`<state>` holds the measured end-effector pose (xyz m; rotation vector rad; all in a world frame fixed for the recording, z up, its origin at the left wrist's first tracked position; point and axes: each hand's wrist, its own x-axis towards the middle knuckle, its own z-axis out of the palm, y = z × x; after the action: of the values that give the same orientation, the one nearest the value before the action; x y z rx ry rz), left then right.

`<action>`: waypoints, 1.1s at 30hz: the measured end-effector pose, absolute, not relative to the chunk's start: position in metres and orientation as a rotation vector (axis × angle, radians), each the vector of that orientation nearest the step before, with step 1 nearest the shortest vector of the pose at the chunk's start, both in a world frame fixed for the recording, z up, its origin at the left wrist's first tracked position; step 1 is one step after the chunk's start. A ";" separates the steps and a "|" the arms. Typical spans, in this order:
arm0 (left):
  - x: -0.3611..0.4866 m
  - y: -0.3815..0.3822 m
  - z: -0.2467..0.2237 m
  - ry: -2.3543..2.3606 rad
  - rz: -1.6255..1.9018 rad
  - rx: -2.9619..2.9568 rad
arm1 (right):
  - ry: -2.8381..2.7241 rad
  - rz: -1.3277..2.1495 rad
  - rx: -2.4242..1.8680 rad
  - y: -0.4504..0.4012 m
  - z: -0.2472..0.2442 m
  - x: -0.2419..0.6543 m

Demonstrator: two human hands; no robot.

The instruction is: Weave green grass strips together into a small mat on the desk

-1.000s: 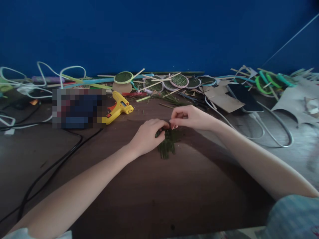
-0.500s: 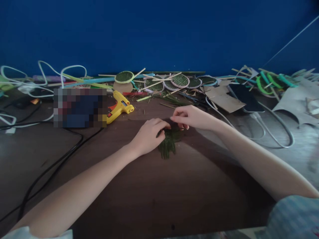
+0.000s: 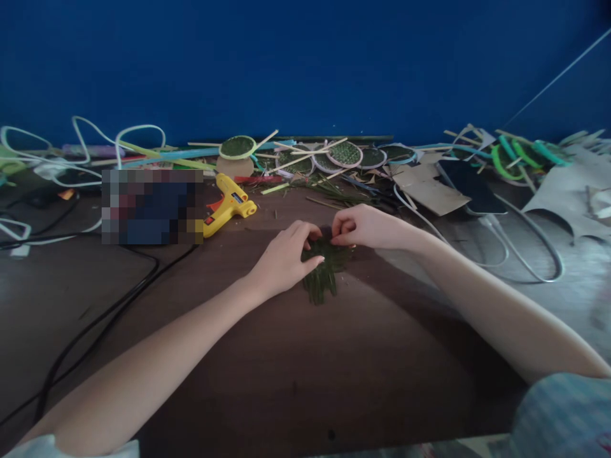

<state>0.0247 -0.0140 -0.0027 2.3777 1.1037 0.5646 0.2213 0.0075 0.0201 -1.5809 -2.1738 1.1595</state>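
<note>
A small patch of dark green strips (image 3: 324, 270) lies on the brown table, between and below my hands. My left hand (image 3: 289, 257) rests at the patch's left side, thumb and fingers spread apart over its edge, with nothing seen held. My right hand (image 3: 360, 228) is at the upper right edge of the patch, its fingers curled and pinched together; what they hold, if anything, is too small to make out. The fingertips of both hands are close together but apart.
A yellow glue gun (image 3: 228, 205) lies left of my hands, beside a blurred-out item. Round woven green pieces (image 3: 344, 154) and thin strips line the back by the blue wall. At right are cardboard (image 3: 432, 189), a phone (image 3: 470, 187) and a cable (image 3: 548, 254). Black cords (image 3: 105, 312) cross the left.
My left thumb and fingers have spread wider. My right hand has moved slightly down and its fingers have closed into a pinch. More of the green strips shows between my hands.
</note>
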 end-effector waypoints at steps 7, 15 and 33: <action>0.023 -0.013 -0.004 1.066 0.601 2.345 | -2.214 1.155 -1.546 0.008 0.021 0.222; 0.024 -0.014 -0.009 1.384 0.639 2.572 | -2.248 1.185 -1.524 0.010 0.022 0.225; 0.011 -0.003 -0.010 1.279 0.641 2.569 | -2.295 1.136 -1.462 0.014 0.016 0.229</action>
<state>0.0113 -0.0035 -0.0098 2.5688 1.2790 0.6406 0.2293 0.0137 0.0159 -1.4621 -2.2945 1.1359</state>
